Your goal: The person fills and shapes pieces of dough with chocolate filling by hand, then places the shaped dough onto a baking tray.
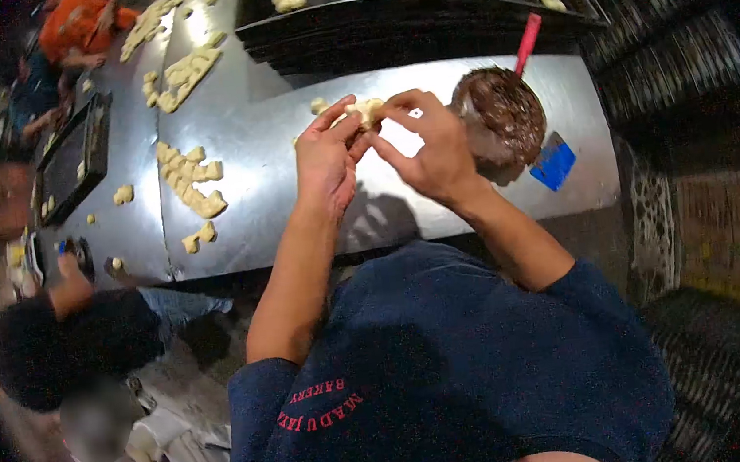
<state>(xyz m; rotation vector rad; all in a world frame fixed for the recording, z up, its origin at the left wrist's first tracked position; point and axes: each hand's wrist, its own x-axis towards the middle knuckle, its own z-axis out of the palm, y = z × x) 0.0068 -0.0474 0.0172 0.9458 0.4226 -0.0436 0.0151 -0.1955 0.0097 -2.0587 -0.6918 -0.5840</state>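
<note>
Pale dough (365, 114) is held between my two hands above the metal table (277, 195). My left hand (327, 159) has its fingers closed around the dough from the left. On the right, my right hand (431, 147) pinches at the dough's edge with thumb and fingers. A small dough piece (319, 105) lies just behind my left hand. Right of my hands stands a bowl of dark brown filling (501, 116) with a red handle (528, 42) sticking out. A blue scraper (554, 162) lies beside the bowl.
Dough pieces (191, 179) lie in rows on the left of the table, with more behind. A black tray (419, 3) with shaped dough stands at the back. Another black tray (78, 157) is at far left. Two other people (86, 338) are on the left.
</note>
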